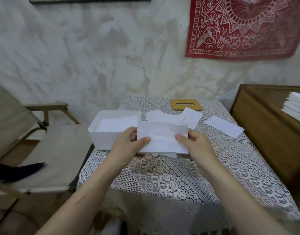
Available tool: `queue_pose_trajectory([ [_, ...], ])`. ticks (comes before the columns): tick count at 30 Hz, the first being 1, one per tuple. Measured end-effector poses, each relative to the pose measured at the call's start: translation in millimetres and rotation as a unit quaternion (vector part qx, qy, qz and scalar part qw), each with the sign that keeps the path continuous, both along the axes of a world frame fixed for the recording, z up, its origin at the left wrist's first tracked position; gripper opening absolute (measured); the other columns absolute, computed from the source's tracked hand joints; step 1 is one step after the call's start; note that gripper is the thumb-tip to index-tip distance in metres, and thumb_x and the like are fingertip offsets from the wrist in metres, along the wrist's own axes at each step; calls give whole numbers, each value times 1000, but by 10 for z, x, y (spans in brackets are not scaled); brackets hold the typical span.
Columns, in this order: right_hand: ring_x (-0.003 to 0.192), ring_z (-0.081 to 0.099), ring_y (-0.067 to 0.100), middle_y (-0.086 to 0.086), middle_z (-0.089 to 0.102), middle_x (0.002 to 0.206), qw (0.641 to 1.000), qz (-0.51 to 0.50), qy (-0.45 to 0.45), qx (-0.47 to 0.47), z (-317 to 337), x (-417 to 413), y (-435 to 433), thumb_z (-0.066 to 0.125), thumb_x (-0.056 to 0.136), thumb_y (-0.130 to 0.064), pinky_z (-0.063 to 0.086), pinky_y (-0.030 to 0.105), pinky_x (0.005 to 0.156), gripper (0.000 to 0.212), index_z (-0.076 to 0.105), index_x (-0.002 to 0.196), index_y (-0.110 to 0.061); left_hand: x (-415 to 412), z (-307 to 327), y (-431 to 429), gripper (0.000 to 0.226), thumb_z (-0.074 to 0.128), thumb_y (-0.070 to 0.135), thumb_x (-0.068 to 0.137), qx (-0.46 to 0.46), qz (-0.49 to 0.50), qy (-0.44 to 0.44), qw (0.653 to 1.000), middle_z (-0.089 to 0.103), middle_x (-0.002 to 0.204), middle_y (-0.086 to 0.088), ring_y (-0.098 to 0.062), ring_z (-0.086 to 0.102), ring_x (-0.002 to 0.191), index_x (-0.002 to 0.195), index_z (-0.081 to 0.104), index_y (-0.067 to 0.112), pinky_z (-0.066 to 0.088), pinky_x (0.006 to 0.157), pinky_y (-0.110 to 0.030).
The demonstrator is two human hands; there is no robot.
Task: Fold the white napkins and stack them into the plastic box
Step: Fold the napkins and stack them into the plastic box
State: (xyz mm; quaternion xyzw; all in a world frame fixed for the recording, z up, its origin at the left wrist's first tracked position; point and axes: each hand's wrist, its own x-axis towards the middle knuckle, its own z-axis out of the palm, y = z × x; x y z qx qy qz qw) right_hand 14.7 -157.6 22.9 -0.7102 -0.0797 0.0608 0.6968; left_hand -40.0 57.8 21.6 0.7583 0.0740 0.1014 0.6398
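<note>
Key relation: the plastic box (101, 141) sits directly left of the folded napkin (164, 138), at the left edge of the bench (179, 175). From here the napkin's left edge overlaps the box's right wall; I can't tell if they touch.

The napkin's long axis runs left-right. The box's long axis runs roughly the same way, slightly skewed. My read: a short shift left with little turning puts it over the opening. The left hand (128, 145) is nearer the box, knuckles just beside the wall.

Hands: both pinch the napkin, one at each short end, thumbs on top, fingers underneath and mostly hidden. The right hand (195, 145) has the right end. The napkin is roughly flat, above the bench. Forearms come in from the near side, converging.

The box already holds stacked napkins (115, 123). Loose napkins (225, 127) lie flat far-right of the hands; I can't tell if they're folded.

Risk, my guess: the fold springs open if a thumb releases early.
</note>
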Motion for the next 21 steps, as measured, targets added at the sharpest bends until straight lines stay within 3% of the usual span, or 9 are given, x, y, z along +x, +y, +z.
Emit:
queue_pose_trajectory([
  [3, 81, 71, 18, 3, 73, 102, 999, 28, 13, -8, 61, -46, 284, 64, 100, -24, 61, 32, 57, 4, 65, 104, -24, -68, 107, 260, 20, 71, 13, 96, -14, 61, -12, 998, 77, 100, -8, -22, 76, 81, 115, 65, 11, 61, 59, -32],
  [7, 76, 69, 18, 7, 71, 102, 999, 49, 9, -21, 182, 8, 626, 63, 100, -18, 59, 29, 62, 15, 59, 114, -19, -69, 301, 588, 22, 70, 14, 97, -10, 99, -19, 995, 74, 101, -6, -17, 71, 81, 118, 63, 12, 61, 58, -29],
  [9, 78, 68, 18, 6, 69, 99, 998, 46, -13, -43, 243, 56, 775, 62, 99, -16, 57, 29, 65, 26, 54, 124, -22, -24, 364, 761, 20, 65, 16, 100, 54, 120, -26, 991, 72, 96, -2, -15, 67, 76, 120, 61, 14, 61, 60, -31],
  [11, 79, 67, 17, 4, 69, 94, 995, 45, -48, -75, 281, 102, 913, 62, 98, -18, 54, 32, 69, 32, 51, 127, -27, 55, 390, 944, 21, 59, 23, 104, 174, 134, -26, 975, 69, 90, 3, -15, 64, 75, 123, 63, 15, 53, 68, -34],
  [15, 89, 69, 25, 3, 72, 89, 987, 28, -88, -130, 284, 214, 1142, 62, 94, -24, 51, 40, 78, 34, 51, 123, -39, 219, 377, 1233, 27, 55, 29, 105, 329, 161, 3, 931, 69, 100, -4, -23, 59, 92, 124, 68, 16, 42, 76, -34],
  [18, 73, 61, 20, 2, 67, 85, 980, 22, -109, -168, 283, 285, 1247, 60, 96, -25, 43, 35, 70, 32, 52, 124, -38, 291, 319, 1372, 24, 59, 33, 101, 358, 175, 7, 917, 71, 96, -3, -28, 64, 96, 117, 72, 19, 49, 80, -39],
  [21, 62, 51, 14, -5, 58, 76, 968, 21, -136, -211, 276, 339, 1324, 58, 97, -25, 37, 31, 64, 21, 58, 116, -35, 293, 270, 1450, 35, 64, 36, 98, 367, 183, -3, 912, 67, 86, 8, -18, 62, 87, 132, 64, 26, 44, 73, -35],
])
